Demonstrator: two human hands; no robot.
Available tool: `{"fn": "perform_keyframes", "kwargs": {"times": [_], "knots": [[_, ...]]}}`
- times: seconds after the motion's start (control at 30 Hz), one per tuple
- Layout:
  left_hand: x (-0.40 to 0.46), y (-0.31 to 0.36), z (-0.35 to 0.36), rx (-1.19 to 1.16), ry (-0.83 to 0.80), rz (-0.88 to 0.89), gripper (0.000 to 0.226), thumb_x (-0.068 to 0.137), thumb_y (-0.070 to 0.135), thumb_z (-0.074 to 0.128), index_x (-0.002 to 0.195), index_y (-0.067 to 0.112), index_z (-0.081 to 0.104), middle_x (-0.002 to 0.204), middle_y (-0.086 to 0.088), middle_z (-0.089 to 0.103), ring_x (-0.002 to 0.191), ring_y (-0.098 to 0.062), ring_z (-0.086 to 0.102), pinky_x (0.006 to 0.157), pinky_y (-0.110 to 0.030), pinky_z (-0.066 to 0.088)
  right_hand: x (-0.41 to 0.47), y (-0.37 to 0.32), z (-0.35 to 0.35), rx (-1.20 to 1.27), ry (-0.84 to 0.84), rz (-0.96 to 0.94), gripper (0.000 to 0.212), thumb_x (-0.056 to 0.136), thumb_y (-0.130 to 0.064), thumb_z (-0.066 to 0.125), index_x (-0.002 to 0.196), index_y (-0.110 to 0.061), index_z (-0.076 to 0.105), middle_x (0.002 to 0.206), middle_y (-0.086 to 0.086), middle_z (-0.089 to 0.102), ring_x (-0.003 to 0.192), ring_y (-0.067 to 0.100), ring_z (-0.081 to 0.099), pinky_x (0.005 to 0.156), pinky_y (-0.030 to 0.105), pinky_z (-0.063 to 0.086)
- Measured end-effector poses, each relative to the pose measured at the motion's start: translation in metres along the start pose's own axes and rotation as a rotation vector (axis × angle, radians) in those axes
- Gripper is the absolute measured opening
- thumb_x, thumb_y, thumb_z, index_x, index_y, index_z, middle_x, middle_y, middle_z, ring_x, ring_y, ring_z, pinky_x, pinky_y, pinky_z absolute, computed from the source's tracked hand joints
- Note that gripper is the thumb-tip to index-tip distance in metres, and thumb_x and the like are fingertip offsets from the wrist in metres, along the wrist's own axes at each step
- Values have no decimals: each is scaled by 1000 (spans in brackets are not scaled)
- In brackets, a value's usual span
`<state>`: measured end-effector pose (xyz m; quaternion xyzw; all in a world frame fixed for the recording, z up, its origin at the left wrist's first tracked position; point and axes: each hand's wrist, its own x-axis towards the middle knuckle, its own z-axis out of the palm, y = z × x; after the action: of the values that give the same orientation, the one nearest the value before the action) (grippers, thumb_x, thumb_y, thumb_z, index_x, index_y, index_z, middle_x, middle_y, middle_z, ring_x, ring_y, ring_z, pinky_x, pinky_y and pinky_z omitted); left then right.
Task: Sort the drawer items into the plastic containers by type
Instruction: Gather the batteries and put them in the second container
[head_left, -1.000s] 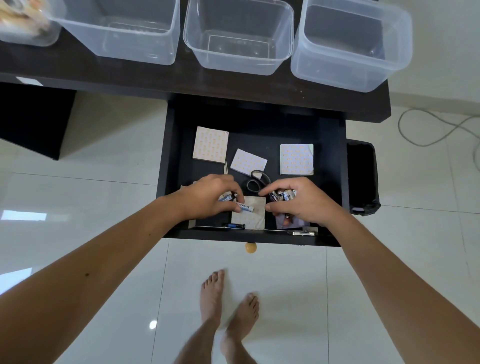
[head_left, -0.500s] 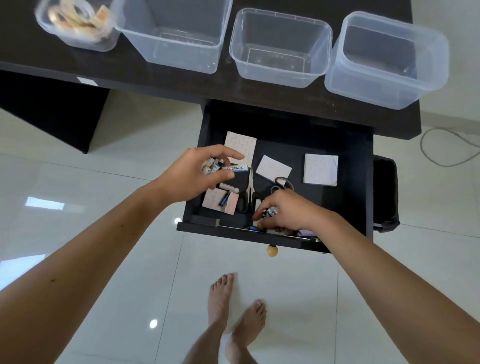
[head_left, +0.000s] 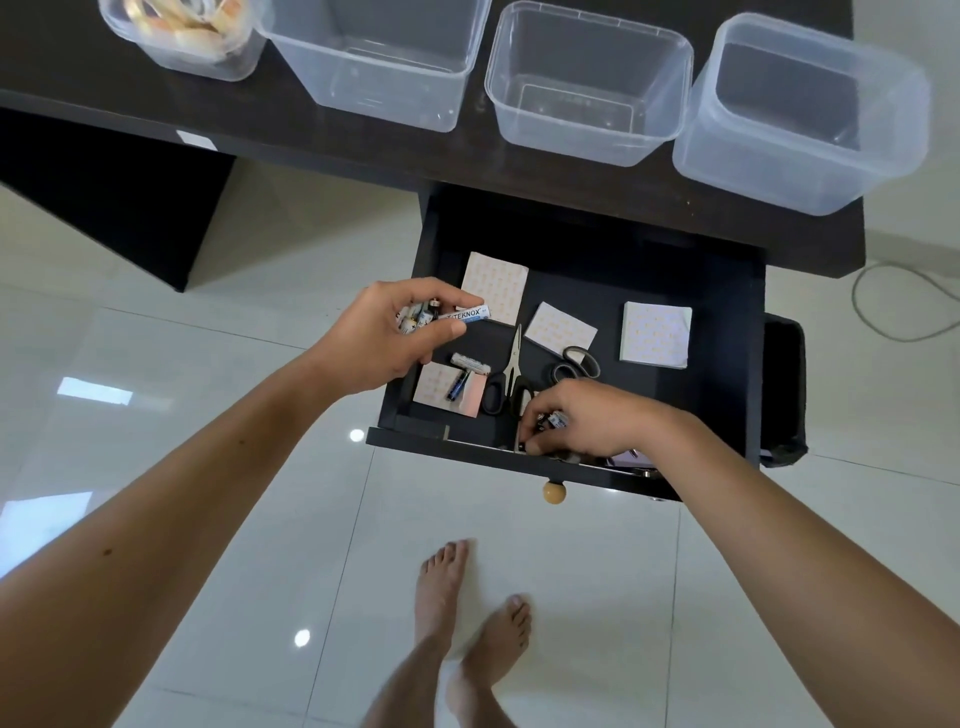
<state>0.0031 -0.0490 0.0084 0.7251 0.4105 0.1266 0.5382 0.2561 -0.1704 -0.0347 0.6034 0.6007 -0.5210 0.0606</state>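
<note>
My left hand (head_left: 382, 338) curls round a bunch of batteries (head_left: 421, 316), one white cell pinched between thumb and fingertips above the open drawer (head_left: 727, 291). My right hand (head_left: 587, 423) grips what look like more batteries at the drawer's front edge. Scissors (head_left: 511, 374) lie just beyond those fingers; two loose batteries (head_left: 465, 374) sit below my left thumb.

Below me, my bare feet (head_left: 467, 623) stand on glossy white floor tiles (head_left: 234, 519). A grey cable (head_left: 893, 306) loops across the floor to the right of the dark desk (head_left: 130, 119).
</note>
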Motion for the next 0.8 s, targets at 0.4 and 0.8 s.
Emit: {"fn": "perform_keyframes", "kwargs": {"times": [0.4,0.8], "knots": [[-18,-16,-2,-346,33,-61,34,103,8,64,129,28,72,83,1,60,63,-20,49,47,-25,37,16,-36,-16,449,277,-44,12,91,-18,84,98,-13,74,83,5,76,64,19,77,57,35,63],[-25,-24,-9,-373,5,-46,39,90,-16,68,108,18,61,84,-6,63,58,-26,64,42,-27,47,66,-46,-11,-82,402,-48,23,93,-31,81,114,-21,79,118,6,70,107,23,65,85,36,53]]}}
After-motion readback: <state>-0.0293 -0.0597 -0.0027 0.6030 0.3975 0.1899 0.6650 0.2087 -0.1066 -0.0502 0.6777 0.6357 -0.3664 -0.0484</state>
